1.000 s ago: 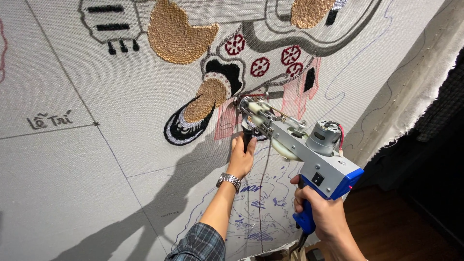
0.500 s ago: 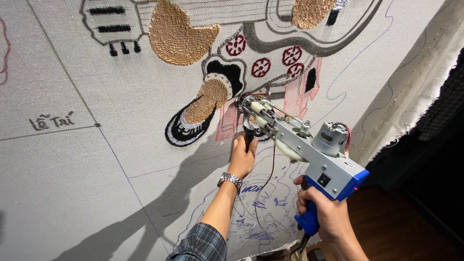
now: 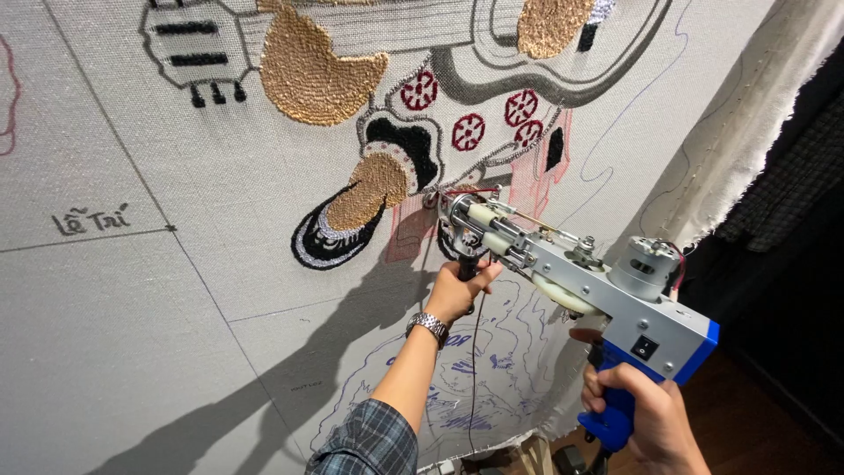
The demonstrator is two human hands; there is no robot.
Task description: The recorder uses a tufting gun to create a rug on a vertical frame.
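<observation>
The left hand [image 3: 459, 288] is closed around the black front grip [image 3: 468, 264] of a tufting gun [image 3: 576, 281], fingers wrapped tight, with a metal watch [image 3: 428, 326] on the wrist and a plaid sleeve [image 3: 369, 442] lower down the forearm. The right hand [image 3: 646, 413] is clamped on the gun's blue rear handle [image 3: 615, 413] at the lower right, its forefinger stretched up along the handle toward the grey body. The gun slants up and to the left between the two hands: its grey body with a black switch sits just above the right hand, a round motor [image 3: 649, 262] rides on top, and the needle end [image 3: 450, 204] is touching the cloth [image 3: 176, 290] stretched upright in front of the person. Red yarn [image 3: 470, 190] runs at the needle end, right beside a pink tufted patch [image 3: 406, 233]. A black cord [image 3: 475, 369] hangs down from the grip across blue line drawing on the cloth. Up and left of the needle lie tufted areas: a tan and black shape [image 3: 352, 215], a larger gold patch [image 3: 312, 75], and red wheel-like rounds [image 3: 469, 132]. Ruled lines and small handwriting mark the bare cloth far left. At the right the cloth's frayed edge [image 3: 747, 132] hangs against a dark space.
</observation>
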